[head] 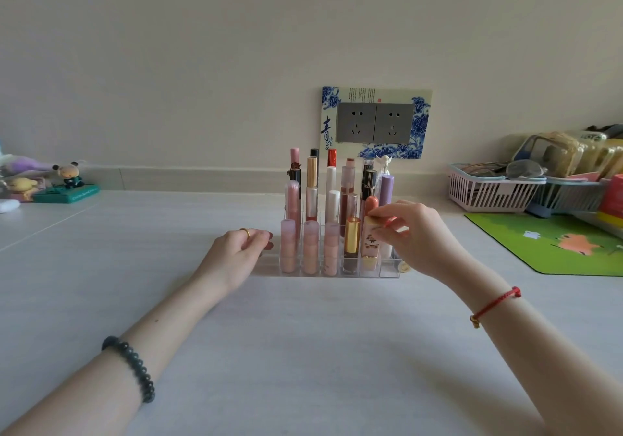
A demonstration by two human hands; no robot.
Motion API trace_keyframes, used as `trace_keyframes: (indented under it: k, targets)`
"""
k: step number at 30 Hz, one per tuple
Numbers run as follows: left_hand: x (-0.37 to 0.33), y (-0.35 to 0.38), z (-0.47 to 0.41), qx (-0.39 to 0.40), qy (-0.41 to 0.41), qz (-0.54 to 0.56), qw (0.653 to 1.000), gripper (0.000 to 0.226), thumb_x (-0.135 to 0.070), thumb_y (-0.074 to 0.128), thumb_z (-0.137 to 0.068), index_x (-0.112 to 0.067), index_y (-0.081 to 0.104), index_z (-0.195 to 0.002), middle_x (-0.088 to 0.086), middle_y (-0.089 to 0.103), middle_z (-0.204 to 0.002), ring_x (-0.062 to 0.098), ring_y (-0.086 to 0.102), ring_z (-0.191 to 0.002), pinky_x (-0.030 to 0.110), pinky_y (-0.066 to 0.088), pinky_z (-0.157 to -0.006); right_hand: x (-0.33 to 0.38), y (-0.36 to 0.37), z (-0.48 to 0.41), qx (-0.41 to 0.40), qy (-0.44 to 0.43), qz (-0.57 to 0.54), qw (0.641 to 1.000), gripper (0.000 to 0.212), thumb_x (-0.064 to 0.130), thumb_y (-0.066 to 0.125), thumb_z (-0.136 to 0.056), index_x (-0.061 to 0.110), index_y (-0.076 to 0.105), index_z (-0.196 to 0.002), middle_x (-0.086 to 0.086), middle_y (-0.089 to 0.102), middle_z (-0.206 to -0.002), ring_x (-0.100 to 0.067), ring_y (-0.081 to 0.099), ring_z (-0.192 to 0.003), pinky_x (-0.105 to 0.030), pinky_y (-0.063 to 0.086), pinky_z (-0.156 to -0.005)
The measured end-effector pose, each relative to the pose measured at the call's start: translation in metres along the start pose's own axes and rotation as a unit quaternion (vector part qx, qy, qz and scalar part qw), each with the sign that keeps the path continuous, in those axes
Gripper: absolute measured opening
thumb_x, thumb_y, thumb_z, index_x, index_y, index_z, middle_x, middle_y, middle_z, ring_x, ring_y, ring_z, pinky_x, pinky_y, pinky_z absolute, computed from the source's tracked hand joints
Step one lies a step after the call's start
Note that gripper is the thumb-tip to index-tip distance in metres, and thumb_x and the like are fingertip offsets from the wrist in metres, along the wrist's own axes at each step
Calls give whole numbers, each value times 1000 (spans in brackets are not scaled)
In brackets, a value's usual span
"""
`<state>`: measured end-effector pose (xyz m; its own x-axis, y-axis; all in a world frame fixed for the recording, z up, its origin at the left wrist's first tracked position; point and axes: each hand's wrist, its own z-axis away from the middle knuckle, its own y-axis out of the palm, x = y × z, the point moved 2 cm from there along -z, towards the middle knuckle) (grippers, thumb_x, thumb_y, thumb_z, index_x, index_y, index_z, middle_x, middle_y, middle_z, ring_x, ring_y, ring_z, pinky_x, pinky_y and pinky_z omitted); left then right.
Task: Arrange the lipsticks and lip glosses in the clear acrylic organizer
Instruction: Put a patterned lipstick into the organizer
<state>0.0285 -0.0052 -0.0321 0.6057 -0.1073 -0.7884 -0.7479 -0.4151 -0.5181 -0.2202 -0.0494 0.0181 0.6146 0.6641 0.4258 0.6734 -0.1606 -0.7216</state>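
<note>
A clear acrylic organizer (387,268) stands mid-table, filled with upright lipsticks and glosses in stepped rows. Three frosted pink tubes (310,247) fill the front left slots, and a gold lipstick (352,236) stands beside them. My right hand (418,236) pinches the top of a pale pink patterned lipstick (370,245) that stands in a front-right slot. My left hand (241,255) rests against the organizer's left end, fingers curled on its edge. A small round gold-rimmed item (404,267) lies at the organizer's right corner, partly hidden by my right hand.
A double wall socket (375,122) with a blue floral surround sits behind the organizer. Baskets (488,193) with glasses and packets stand at the right, above a green mat (556,243). Small figurines (69,179) sit at the far left.
</note>
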Motion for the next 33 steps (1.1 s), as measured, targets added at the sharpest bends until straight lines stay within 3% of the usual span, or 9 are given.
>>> trace_keyframes:
  k: [5,10,16,20,24,27,28,30,33]
  targets:
    - [-3,1,1,11,-6,8,1000,42,-46,43,-78,-14,68,-89,9,70,-97,24,61,-97,34,43,-90,-1,3,1,10,-2,7,1000,21,11,63,-81,11,68,-101,-1,65,-88,-14,60,-77,-20,42,-73]
    - [-4,0,3,12,-8,9,1000,49,-48,39,-72,-14,68,-90,9,70,-97,24,61,-97,36,43,-91,-2,3,0,-2,9,1,1000,25,12,65,-79,12,68,-104,-4,69,-92,-14,62,-78,-21,45,-76]
    - [-2,2,2,17,-10,-6,1000,30,-30,45,-92,-11,69,-92,5,70,-96,21,61,-97,35,43,-92,1,-4,0,-29,-12,17,999,21,16,67,-78,12,70,-98,3,60,-81,-13,58,-70,-18,44,-67]
    - [-3,3,3,26,-4,-7,1000,32,-27,44,-93,-8,69,-93,1,70,-94,19,62,-96,34,43,-90,-5,-25,-4,-130,7,-35,991,18,10,66,-78,11,70,-96,2,64,-73,-2,59,-57,-2,47,-58]
    - [-4,4,3,29,5,-14,999,33,-27,44,-93,-6,70,-92,3,71,-95,20,62,-97,35,43,-91,-24,-40,-6,-207,72,-59,974,13,10,65,-78,11,71,-90,-3,66,-65,-7,60,-48,-11,49,-58]
    - [-4,5,4,28,4,-5,1000,33,-26,44,-93,-5,69,-89,5,71,-95,21,62,-96,35,43,-91,-43,-25,-6,-133,155,-1,979,16,14,65,-78,7,70,-92,-10,70,-76,-13,60,-56,-24,51,-67]
    - [-4,5,4,27,4,-5,1000,33,-26,44,-93,-6,70,-88,5,71,-94,20,62,-95,34,43,-89,-49,-17,-5,-98,181,6,979,18,15,65,-79,5,70,-93,-10,69,-74,-15,60,-55,-22,51,-66]
    - [-4,5,5,25,8,-9,1000,33,-26,44,-93,-7,70,-86,3,71,-91,18,61,-90,30,42,-82,-57,-4,-4,-44,220,4,974,18,17,63,-80,4,69,-90,-8,66,-67,-13,57,-46,-9,46,-49]
    - [-4,5,5,29,13,-11,999,32,-26,44,-93,-9,70,-84,2,70,-89,18,59,-88,29,40,-79,-65,7,-5,3,275,-16,961,23,18,62,-80,-4,69,-84,-15,68,-72,-16,58,-41,-9,40,-35]
